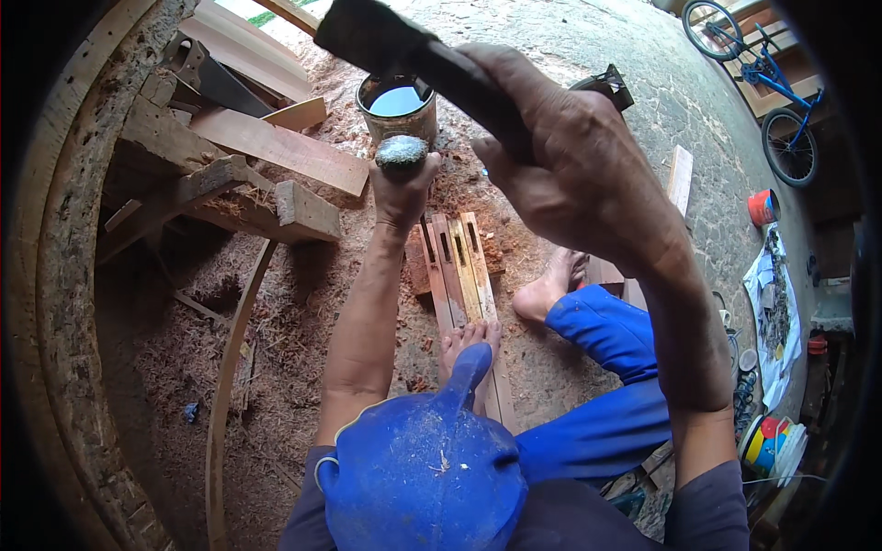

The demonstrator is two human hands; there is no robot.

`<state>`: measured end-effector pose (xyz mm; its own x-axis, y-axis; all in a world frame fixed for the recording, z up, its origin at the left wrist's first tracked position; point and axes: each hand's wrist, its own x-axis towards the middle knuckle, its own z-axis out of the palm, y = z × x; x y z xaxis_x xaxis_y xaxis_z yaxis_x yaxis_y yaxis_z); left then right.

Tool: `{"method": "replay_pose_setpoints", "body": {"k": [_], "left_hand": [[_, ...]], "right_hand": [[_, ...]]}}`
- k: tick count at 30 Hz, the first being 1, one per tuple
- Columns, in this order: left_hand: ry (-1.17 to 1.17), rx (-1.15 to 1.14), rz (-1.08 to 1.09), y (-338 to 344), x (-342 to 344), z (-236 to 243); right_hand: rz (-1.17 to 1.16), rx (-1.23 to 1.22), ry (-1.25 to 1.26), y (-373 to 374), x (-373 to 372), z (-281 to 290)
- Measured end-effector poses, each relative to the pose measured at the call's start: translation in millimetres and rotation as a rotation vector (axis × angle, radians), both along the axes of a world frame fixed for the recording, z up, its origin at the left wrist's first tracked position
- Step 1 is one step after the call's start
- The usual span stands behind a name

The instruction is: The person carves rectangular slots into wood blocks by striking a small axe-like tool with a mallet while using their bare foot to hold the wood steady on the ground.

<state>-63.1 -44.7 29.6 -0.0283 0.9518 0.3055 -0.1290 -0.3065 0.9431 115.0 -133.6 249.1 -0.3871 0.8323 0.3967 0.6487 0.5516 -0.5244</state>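
Observation:
My right hand (579, 156) grips the handle of a dark hammer (372, 39), raised high above the work, its head toward the upper left. Closed around an upright chisel (401, 151), my left hand (404, 193) shows the worn, pale top of its handle. A thin dark blade runs down below that fist toward the slotted end of several narrow wooden slats (450, 257) lying side by side; exactly where the tip rests is hard to see. Dark slots are cut in the slats. My bare foot (470, 342) presses on them from above.
A bucket (397, 108) with bluish liquid stands beyond my left hand. Boards (285, 151) and a handsaw (216, 78) lie on the left near a timber frame. Shavings (303, 321) cover the ground. A blue bicycle (772, 78) and a colourful bucket (772, 445) stand at right.

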Motion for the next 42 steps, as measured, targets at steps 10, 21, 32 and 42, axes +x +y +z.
{"method": "replay_pose_setpoints", "body": {"k": [10, 21, 32, 42], "left_hand": [[0.11, 0.318, 0.062, -32, 19, 10], [0.071, 0.047, 0.032, -11, 11, 3], [0.061, 0.042, 0.02, -9, 8, -12], [0.103, -0.026, -0.028, -9, 9, -5]], "right_hand": [[-0.054, -0.307, -0.423, 3, 7, -71], [-0.12, 0.556, 0.023, 35, -2, 8], [-0.044, -0.234, -0.232, -12, 11, -50], [-0.151, -0.284, -0.362, 26, -13, -17]]}}
